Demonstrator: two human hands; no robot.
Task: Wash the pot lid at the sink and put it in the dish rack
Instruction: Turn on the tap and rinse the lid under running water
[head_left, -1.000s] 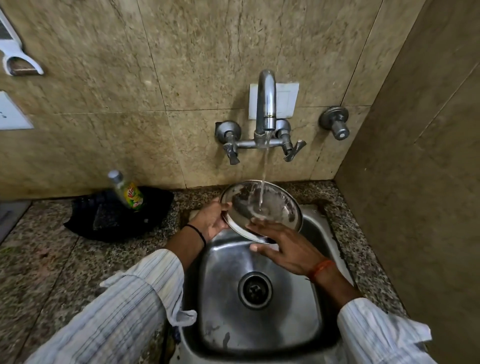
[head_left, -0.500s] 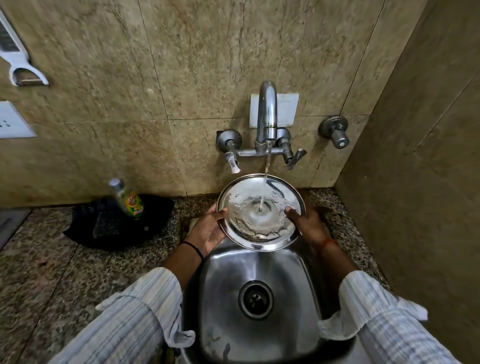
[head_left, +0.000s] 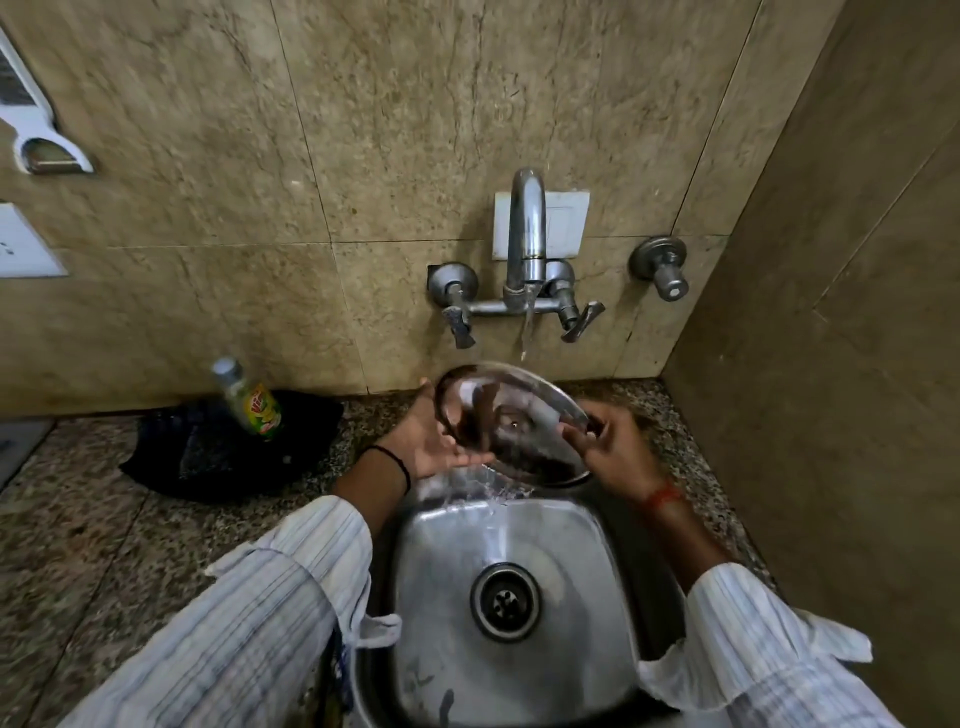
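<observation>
The lid (head_left: 511, 423) hangs tilted over the far rim of the sink (head_left: 613, 545), under the tap (head_left: 527, 234). The left hand (head_left: 441, 441) props its left edge with fairly straight fingers; the right hand (head_left: 608, 449) pinches its right edge. Best to turn it slowly so the stream sweeps every part. Half a second ago it faced up, flatter and soapy; now it tips, shedding water.

A green-labelled bottle (head_left: 248, 399) is seen tilted on a black cloth (head_left: 208, 452) lying on the speckled granite counter (head_left: 88, 525). A separate valve (head_left: 662, 265) is fixed to the tiled wall (head_left: 363, 130), and a white switch plate (head_left: 23, 244) is mounted at the left edge.
</observation>
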